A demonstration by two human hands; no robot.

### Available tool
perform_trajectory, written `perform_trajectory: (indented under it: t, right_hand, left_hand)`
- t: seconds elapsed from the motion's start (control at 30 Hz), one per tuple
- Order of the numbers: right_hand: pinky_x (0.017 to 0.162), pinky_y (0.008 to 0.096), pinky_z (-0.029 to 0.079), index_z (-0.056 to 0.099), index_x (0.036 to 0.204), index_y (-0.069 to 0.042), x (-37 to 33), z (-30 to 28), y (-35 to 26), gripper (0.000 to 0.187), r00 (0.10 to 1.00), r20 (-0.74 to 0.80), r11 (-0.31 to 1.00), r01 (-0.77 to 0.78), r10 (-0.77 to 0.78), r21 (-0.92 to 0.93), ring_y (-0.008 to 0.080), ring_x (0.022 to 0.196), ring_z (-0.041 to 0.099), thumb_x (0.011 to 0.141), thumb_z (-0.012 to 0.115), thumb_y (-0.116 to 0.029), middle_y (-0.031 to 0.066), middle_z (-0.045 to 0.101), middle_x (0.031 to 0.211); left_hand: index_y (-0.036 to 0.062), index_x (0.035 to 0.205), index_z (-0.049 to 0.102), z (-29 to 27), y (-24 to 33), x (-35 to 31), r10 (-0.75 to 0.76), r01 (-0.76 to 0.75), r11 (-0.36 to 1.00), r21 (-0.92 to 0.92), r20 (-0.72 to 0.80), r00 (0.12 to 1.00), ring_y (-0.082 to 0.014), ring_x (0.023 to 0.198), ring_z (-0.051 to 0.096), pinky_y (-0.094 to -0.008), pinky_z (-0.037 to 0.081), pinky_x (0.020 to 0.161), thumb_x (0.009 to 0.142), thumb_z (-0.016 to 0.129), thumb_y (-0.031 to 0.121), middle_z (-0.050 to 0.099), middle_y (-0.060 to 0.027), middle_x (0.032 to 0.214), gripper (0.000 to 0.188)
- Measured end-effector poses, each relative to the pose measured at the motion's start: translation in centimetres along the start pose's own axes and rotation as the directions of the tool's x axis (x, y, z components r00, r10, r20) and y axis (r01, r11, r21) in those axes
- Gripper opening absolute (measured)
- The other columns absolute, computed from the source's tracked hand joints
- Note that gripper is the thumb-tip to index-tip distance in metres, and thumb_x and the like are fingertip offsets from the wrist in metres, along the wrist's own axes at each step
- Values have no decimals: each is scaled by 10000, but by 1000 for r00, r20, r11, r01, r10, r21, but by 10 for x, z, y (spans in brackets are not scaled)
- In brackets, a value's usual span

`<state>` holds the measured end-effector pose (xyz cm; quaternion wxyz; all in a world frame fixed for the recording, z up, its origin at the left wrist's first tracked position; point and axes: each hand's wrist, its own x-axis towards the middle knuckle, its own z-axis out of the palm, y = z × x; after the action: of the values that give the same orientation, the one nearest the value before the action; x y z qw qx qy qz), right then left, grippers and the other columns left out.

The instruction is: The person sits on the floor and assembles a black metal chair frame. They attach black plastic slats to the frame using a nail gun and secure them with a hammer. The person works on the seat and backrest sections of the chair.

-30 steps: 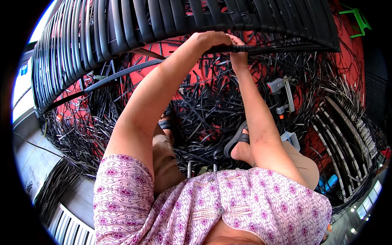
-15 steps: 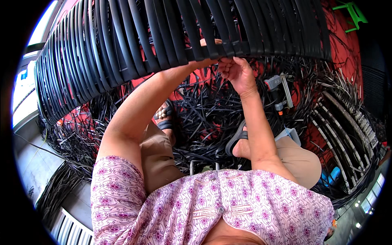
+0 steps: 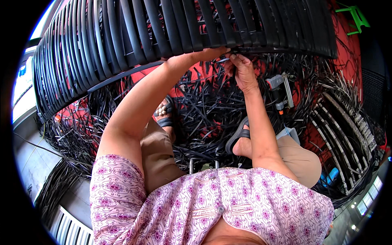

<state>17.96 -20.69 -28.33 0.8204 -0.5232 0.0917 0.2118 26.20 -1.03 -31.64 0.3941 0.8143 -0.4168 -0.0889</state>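
A large curved frame wrapped with black flat strips [image 3: 179,28] spans the upper part of the view. My left hand [image 3: 215,53] reaches beneath its lower edge, with most of its fingers hidden behind the rim. Just right of it, my right hand [image 3: 244,73] is closed in a pinch on a black strip [image 3: 234,72], close below the same edge. Gaps between the wrapped strips show the red floor behind.
Loose black strips [image 3: 200,110] cover much of the red floor around my feet. A grey nail-gun-like tool [image 3: 277,87] lies right of my right forearm. Further right are a strip-wound frame [image 3: 335,139] and a blue object [image 3: 330,176]. A green stool [image 3: 354,18] stands far right.
The black-wrapped frame has shifted slightly, its right end now lower and further right. My right hand has moved a little right and down, and a strip now shows at its fingers.
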Motion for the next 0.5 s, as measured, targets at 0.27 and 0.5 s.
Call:
perform_trajectory:
  t: [0.27,0.5]
  right_hand:
    - [517,232,433,690,1030,-40,3,7,1,234,999,25,995,38,-36,-91,128,582,631,955,624,-251,57,695,751]
    - [500,220,427,685,1034,-44,-6,6,0,254,998,14,991,62,-61,-120,118,570,622,964,607,-275,43,678,716]
  left_hand:
    - [14,1087,669,13,-31,5,-84,-34,744,-668,-144,986,-93,889,628,-232,511,817,938,573,109,680,-25,967,201]
    - [18,1133,681,-27,23,13,-340,294,643,-707,81,937,-117,959,643,-241,517,871,911,590,67,691,-53,1093,245]
